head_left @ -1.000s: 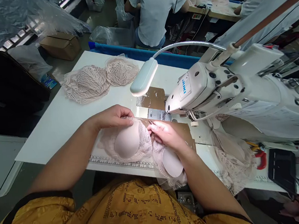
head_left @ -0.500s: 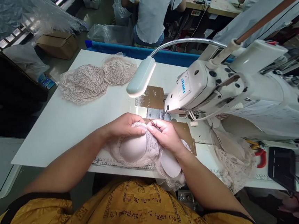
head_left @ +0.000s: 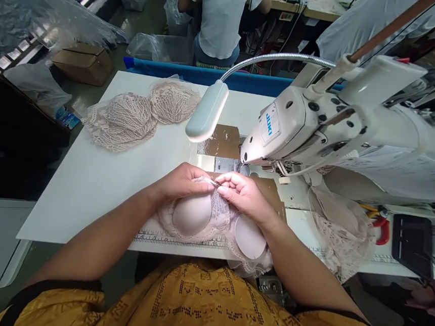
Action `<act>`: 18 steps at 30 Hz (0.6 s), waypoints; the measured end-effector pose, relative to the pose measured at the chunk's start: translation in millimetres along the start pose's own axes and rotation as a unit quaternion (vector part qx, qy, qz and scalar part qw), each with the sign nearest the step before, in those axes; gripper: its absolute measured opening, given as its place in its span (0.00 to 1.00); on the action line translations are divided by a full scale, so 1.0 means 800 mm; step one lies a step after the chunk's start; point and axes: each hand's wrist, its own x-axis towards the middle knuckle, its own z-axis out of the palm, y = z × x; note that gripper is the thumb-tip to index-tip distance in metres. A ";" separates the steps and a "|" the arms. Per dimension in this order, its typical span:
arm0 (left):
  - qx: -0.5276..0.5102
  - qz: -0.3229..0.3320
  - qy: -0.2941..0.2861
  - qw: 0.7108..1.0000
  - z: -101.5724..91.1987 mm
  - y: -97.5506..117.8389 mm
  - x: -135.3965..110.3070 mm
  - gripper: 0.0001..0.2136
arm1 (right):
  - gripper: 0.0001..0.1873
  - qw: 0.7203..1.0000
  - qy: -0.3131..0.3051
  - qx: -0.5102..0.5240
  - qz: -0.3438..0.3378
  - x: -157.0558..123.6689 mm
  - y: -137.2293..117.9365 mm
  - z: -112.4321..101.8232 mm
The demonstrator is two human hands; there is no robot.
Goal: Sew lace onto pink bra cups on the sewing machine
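Note:
A pale pink lace bra (head_left: 193,216) lies inside-up at the table's near edge, its two padded cups showing. My left hand (head_left: 183,181) is closed on the lace at the top rim of the left cup. My right hand (head_left: 243,193) pinches a small thin metal tool, its tip touching the lace where the two hands meet. Both hands sit just in front of the needle area of the white sewing machine (head_left: 313,124).
Several lace bras (head_left: 137,116) are piled at the table's far left. A gooseneck lamp (head_left: 207,110) hangs over the work. More lace pieces (head_left: 341,233) drape at the right, near red-handled scissors (head_left: 378,222). A person in a white shirt (head_left: 223,15) sits beyond the table.
My hands have drawn together at the top of the left cup, and the right hand's tool now meets the lace. The bra shifted slightly toward the machine.

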 end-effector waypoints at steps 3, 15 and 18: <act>0.023 0.006 -0.009 1.000 0.001 0.000 0.002 0.13 | 0.11 0.999 0.010 -0.016 -0.032 0.002 0.005 0.004; 0.204 0.049 0.001 0.978 0.010 -0.001 0.005 0.11 | 0.12 0.991 0.003 -0.120 -0.053 0.008 -0.001 0.006; 0.202 0.030 -0.016 0.979 0.003 0.005 0.001 0.10 | 0.16 0.985 0.000 -0.159 -0.070 0.007 -0.001 0.004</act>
